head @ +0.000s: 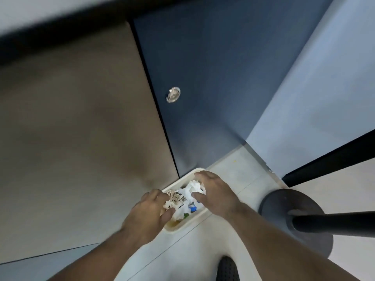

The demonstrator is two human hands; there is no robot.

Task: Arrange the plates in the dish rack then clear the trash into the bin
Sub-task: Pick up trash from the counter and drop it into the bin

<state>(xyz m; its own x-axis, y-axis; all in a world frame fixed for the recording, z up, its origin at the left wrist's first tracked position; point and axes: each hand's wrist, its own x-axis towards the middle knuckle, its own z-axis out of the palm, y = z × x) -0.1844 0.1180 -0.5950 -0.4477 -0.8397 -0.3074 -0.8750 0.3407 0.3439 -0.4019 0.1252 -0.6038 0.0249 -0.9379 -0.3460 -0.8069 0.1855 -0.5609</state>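
Left hand (150,211) clutches brown paper (175,196), right hand (216,192) clutches white tissue (192,188); cream container (188,225) abuts cabinet (203,98) corner, pedestal base (284,203) near right.

A blue door (213,78) with a round metal lock (173,94) stands near a black pedestal base (284,203).

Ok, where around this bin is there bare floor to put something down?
Bare floor lies between the bin and the black table base, and on the bin's near side. The bin is crowded: crumpled paper fills it, gripped by the left hand and right hand.
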